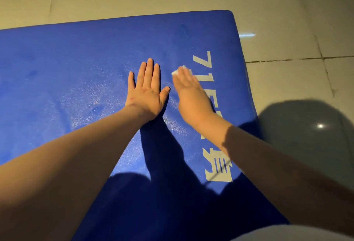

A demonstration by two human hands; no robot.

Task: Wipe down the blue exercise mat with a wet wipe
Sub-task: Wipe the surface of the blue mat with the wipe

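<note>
Blue mat (pixel 76 68) on tiled floor (pixel 287 1) — seemingly damp.

Blue mat (pixel 76 68) with white lettering (pixel 203 64); wipe (pixel 177 71) seemingly white.

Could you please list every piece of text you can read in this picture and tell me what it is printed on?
"71": white print, turned sideways, on the blue exercise mat near its right edge.
Next marks in that row: mostly hidden under the right hand and the wet wipe; unreadable.
White Chinese character lower in the row: partly behind the right forearm; I cannot read it with certainty.
</note>
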